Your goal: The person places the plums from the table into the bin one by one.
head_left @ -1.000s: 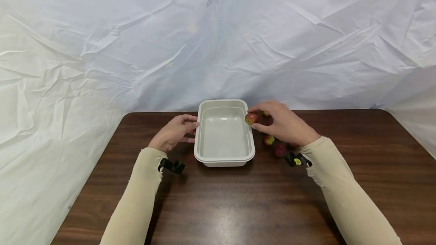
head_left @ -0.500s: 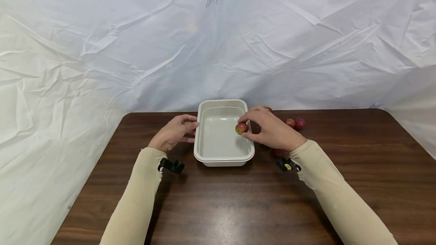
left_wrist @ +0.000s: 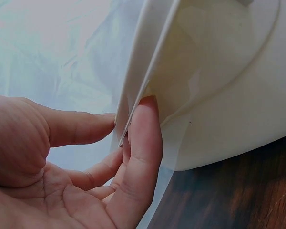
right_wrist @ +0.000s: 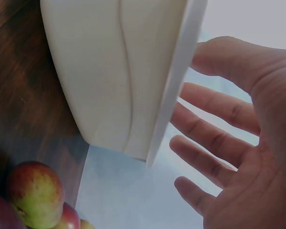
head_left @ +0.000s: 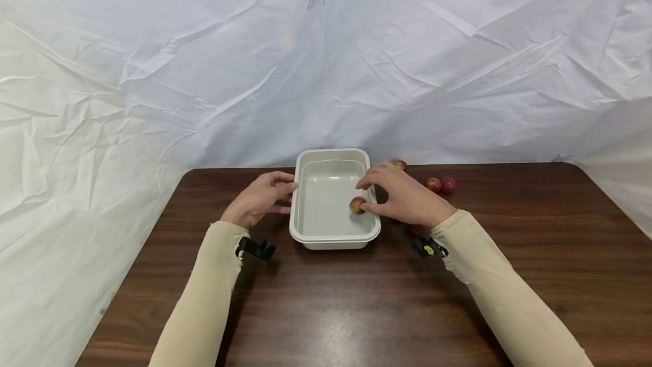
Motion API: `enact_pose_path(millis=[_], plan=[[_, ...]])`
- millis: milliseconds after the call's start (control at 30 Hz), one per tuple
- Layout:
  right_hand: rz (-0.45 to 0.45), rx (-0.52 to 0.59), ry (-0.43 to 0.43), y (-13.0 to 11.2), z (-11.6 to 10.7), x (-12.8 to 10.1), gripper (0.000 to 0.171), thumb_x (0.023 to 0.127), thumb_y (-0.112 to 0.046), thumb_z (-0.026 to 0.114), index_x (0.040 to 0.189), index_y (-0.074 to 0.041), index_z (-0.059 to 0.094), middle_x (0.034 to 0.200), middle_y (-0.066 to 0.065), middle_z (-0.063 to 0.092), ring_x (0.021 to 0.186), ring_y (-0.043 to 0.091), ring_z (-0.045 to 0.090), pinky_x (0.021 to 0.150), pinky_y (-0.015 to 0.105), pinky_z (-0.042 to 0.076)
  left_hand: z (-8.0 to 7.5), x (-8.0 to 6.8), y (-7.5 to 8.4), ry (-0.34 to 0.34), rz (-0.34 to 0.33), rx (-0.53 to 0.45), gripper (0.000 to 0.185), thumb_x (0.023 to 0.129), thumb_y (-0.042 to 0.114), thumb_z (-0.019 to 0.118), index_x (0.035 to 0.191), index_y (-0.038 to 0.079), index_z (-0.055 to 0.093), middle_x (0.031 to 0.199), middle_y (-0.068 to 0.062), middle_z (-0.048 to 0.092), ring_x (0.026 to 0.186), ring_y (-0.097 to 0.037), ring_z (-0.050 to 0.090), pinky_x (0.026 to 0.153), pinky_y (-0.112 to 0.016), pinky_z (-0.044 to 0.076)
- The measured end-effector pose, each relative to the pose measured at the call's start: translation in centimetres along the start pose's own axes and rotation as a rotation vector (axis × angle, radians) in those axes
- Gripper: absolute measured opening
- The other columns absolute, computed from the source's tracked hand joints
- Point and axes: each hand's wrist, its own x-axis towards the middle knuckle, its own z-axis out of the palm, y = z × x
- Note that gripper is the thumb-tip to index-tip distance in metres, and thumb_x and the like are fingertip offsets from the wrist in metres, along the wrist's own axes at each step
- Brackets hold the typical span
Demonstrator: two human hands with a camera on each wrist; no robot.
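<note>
I see my left hand [head_left: 260,198] at the white tub's [head_left: 333,238] 9 o'clock rim, thumb and fingers [left_wrist: 143,138] nipping the edge, a narrow grip. My right hand [head_left: 402,197] hangs over the 3 o'clock rim with fingers [right_wrist: 214,138] spread wide, holding nothing. The small red-green fruit [head_left: 357,205] lies inside the tub, just beside those fingertips. More fruits [head_left: 441,184] sit on the desk [head_left: 535,254] at 2 o'clock.
</note>
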Motion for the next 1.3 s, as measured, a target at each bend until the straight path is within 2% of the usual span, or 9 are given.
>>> enact_pose_path(millis=[333,467,700,1000,1167,1300], plan=[[0.034,0.017,0.06,1.4,-1.4,-0.4,0.033,0.092,-0.025,0.078,0.12,-0.009,0.071,0.121,0.007,0.069,0.123,0.028,0.055,0.106,0.05,0.047,0.1,-0.1,0.1,0.001,-0.006,0.004,0.041,0.108,0.02,0.053,0.144,0.003,0.047,0.135,-0.022,0.056,0.108,-0.026,0.063,0.09,-0.041,0.062],[0.075,0.023,0.098,2.5,-2.1,-0.7,0.034,0.093,-0.025,0.077,0.122,-0.008,0.07,0.122,0.009,0.068,0.124,0.03,0.053,0.105,0.05,0.046,0.1,-0.1,0.1,0.002,-0.004,0.011,0.041,0.108,0.02,0.053,0.145,0.002,0.047,0.134,-0.021,0.057,0.107,-0.025,0.063,0.09,-0.04,0.062],[0.189,0.041,0.145,4.5,-3.0,-1.3,0.03,0.092,-0.024,0.078,0.12,-0.014,0.071,0.125,0.009,0.069,0.13,0.031,0.05,0.111,0.052,0.041,0.2,-0.2,0.2,0.003,-0.013,0.013,0.042,0.108,0.02,0.054,0.145,0.003,0.047,0.133,-0.021,0.059,0.105,-0.024,0.064,0.089,-0.04,0.062],[0.266,0.033,0.134,6.4,-3.8,-1.8,0.037,0.095,-0.023,0.074,0.128,-0.009,0.066,0.133,0.015,0.064,0.134,0.037,0.045,0.112,0.058,0.037,0.2,-0.1,0.3,0.006,-0.018,0.005,0.042,0.108,0.021,0.054,0.145,0.003,0.046,0.132,-0.019,0.059,0.107,-0.025,0.064,0.09,-0.04,0.062],[0.276,0.0,0.118,7.0,-3.9,-1.6,0.04,0.096,-0.024,0.073,0.13,-0.006,0.065,0.134,0.017,0.063,0.134,0.039,0.044,0.111,0.059,0.038,0.2,-0.1,0.1,0.011,-0.023,0.007,0.042,0.107,0.021,0.055,0.145,0.003,0.046,0.133,-0.019,0.059,0.109,-0.026,0.064,0.09,-0.04,0.062],[0.248,-0.054,0.087,7.5,-3.7,-0.9,0.041,0.096,-0.024,0.073,0.13,-0.003,0.065,0.131,0.02,0.065,0.13,0.04,0.048,0.11,0.059,0.039,0.2,0.0,0.1,0.018,-0.023,0.01,0.042,0.107,0.021,0.055,0.144,0.003,0.047,0.134,-0.02,0.059,0.111,-0.028,0.064,0.09,-0.041,0.062]])
